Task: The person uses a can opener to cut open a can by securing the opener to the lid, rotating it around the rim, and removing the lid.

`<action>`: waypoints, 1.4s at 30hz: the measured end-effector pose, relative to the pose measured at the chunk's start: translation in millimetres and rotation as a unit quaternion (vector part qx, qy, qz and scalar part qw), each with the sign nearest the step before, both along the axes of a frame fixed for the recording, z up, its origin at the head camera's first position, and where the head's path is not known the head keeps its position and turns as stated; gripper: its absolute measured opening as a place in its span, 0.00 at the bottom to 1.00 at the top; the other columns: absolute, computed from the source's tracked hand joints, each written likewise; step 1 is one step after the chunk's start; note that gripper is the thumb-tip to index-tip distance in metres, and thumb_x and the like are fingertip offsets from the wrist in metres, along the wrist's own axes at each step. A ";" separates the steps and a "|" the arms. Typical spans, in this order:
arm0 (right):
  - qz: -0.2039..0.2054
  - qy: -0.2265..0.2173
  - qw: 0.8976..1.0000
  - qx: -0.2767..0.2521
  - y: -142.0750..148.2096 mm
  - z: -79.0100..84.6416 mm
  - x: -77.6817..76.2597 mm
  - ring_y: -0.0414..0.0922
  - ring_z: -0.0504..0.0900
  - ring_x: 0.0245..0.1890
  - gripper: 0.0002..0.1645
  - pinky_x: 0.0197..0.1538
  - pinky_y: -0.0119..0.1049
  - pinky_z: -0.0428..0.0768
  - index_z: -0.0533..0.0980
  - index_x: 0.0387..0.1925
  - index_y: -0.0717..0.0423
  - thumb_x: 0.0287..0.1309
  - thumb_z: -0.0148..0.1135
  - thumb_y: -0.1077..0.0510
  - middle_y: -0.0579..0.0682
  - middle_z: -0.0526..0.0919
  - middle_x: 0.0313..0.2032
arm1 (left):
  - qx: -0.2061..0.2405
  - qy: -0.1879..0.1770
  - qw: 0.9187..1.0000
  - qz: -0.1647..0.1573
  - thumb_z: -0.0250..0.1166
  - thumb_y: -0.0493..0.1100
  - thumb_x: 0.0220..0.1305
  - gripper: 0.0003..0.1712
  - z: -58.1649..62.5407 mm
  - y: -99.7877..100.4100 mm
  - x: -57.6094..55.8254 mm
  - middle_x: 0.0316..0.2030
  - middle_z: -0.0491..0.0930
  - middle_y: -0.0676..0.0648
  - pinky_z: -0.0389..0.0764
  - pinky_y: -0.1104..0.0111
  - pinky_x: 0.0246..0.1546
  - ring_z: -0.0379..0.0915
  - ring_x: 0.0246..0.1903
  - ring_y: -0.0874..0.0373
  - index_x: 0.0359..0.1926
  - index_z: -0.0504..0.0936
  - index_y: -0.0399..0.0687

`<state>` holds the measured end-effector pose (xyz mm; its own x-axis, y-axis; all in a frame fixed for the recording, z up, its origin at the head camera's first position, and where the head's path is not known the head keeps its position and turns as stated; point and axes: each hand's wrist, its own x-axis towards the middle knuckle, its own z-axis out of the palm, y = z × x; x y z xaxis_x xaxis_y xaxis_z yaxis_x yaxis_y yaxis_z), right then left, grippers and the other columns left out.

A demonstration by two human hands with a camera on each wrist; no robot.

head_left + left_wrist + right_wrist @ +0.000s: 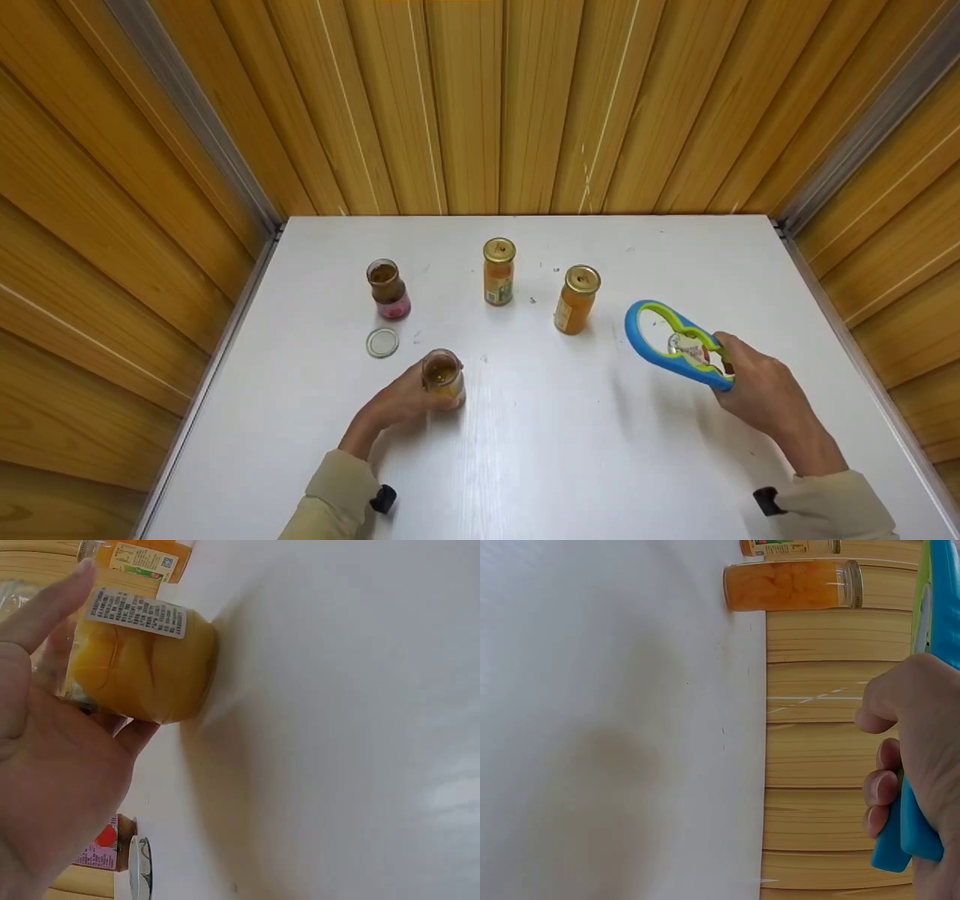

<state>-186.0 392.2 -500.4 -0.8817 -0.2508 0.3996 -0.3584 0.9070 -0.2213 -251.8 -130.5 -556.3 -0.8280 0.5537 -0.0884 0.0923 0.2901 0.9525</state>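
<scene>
My left hand [409, 394] grips an uncapped glass jar [444, 379] of yellow fruit pieces. In the left wrist view, a white printed label shows on this jar [150, 664], which stands just at the tabletop. Over the right side of the table, my right hand [765, 386] grips a blue jar opener [649, 349] with a green inner edge. A round lid [686, 349] with white and red print shows inside the opener's opening. Fingers of the right hand [922, 742] curl round the blue handle in the right wrist view.
Two capped jars of orange fruit, one in the middle [499, 274] and one to its right [576, 300], stand farther back. At left stands an uncapped jar of brown contents [386, 289], with a loose lid [382, 343] before it. Wood-patterned walls [465, 112] border the white table [540, 465].
</scene>
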 end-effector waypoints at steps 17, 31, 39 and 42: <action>-0.038 -0.017 0.999 0.003 -0.6 14.7 -7.0 0.56 0.78 0.28 0.45 0.28 0.51 0.80 0.62 0.60 0.64 0.36 0.72 0.67 0.66 0.77 0.41 | 0.019 0.031 0.957 0.289 0.71 0.46 0.53 0.40 -13.3 46.3 -36.5 0.58 0.68 0.45 0.61 0.59 0.61 0.63 0.59 0.53 0.63 0.60 0.49; -0.029 0.004 1.000 0.003 5.5 16.2 -15.0 0.55 0.79 0.27 0.43 0.27 0.51 0.79 0.63 0.57 0.64 0.35 0.72 0.67 0.65 0.78 0.38 | 0.028 0.048 0.928 0.369 0.70 0.50 0.53 0.40 -13.3 59.9 -74.5 0.55 0.70 0.51 0.61 0.62 0.61 0.65 0.56 0.58 0.63 0.59 0.55; -0.043 -0.023 0.999 -0.009 5.2 18.7 -14.4 0.56 0.77 0.28 0.43 0.29 0.54 0.78 0.62 0.59 0.65 0.38 0.71 0.66 0.66 0.77 0.39 | -0.019 0.078 0.907 0.414 0.71 0.55 0.51 0.43 -19.7 67.6 -89.0 0.54 0.71 0.51 0.65 0.60 0.57 0.67 0.53 0.58 0.63 0.59 0.56; -0.047 -0.036 0.998 -0.013 4.3 18.7 -15.3 0.56 0.77 0.28 0.43 0.30 0.55 0.78 0.61 0.59 0.64 0.39 0.71 0.66 0.65 0.76 0.40 | -0.024 0.087 0.898 0.430 0.71 0.55 0.50 0.41 -21.2 72.2 -95.7 0.52 0.72 0.53 0.67 0.60 0.55 0.68 0.52 0.59 0.62 0.60 0.58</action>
